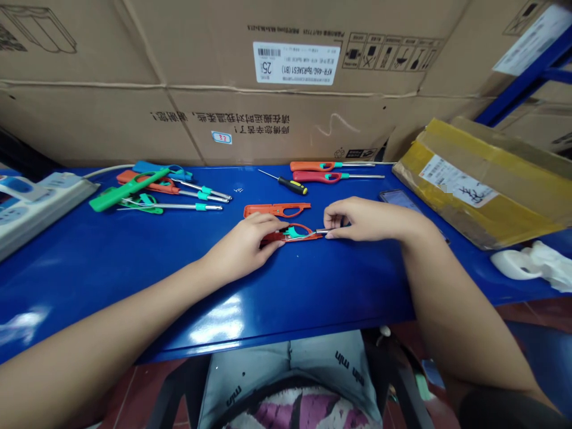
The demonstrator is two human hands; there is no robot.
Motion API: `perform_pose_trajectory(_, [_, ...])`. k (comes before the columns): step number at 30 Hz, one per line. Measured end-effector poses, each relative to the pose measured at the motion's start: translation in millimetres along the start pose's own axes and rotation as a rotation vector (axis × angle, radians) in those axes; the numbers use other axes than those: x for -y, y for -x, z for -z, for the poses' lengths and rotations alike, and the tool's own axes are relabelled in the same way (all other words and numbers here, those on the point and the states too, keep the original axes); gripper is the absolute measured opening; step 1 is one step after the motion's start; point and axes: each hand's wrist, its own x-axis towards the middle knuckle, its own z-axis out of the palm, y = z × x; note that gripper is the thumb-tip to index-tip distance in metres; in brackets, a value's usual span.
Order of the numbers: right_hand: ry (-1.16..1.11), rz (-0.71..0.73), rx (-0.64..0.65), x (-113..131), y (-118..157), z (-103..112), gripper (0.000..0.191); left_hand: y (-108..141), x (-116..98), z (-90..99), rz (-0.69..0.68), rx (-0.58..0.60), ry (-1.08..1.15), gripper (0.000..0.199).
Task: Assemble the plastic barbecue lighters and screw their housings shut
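Observation:
An opened orange lighter body (308,238) lies in front of me, with a teal trigger (292,233) and thin wires showing inside. My left hand (257,238) grips its rear end between thumb and fingers. At the other end, my right hand (346,219) pinches a short metal tube (320,231); most of the tube is hidden by the hand. Just behind the body lies the matching orange shell half (277,210). A yellow-and-black screwdriver (292,185) rests farther back, its tip toward the left.
Several blue, orange and green lighters (147,187) are piled at the left near a white power strip (40,202). Two long lighters, one a red lighter (317,177), lie at the back. A phone (404,201) and a taped carton (473,179) stand right, before large cardboard boxes (214,65).

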Motion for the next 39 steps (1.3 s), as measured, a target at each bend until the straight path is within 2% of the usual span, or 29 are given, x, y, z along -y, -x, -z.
perform_pose_trajectory(7, [-0.073,0.029,0.047,-5.9,-1.1,-0.6,0.020,0.0,1.2,0.7,-0.035,0.018,-0.004,0.032])
perform_pose_trajectory(18, [-0.072,0.004,0.012,5.0,-3.8,-1.8,0.016,-1.0,1.0,2.0,-0.052,0.045,-0.023,0.032])
perform_pose_trajectory(23, [-0.046,0.038,-0.020,4.8,-5.4,-3.7,0.022,-1.3,1.4,2.7,-0.051,0.052,-0.016,0.032])
perform_pose_trajectory(27, [-0.063,0.062,0.013,4.0,-6.0,-3.4,0.025,-1.4,1.3,3.2,-0.044,0.056,-0.005,0.033])
perform_pose_trajectory(39, [-0.091,-0.024,0.032,7.3,-4.7,-2.6,0.026,-2.3,2.7,3.6,-0.031,0.062,0.025,0.032])
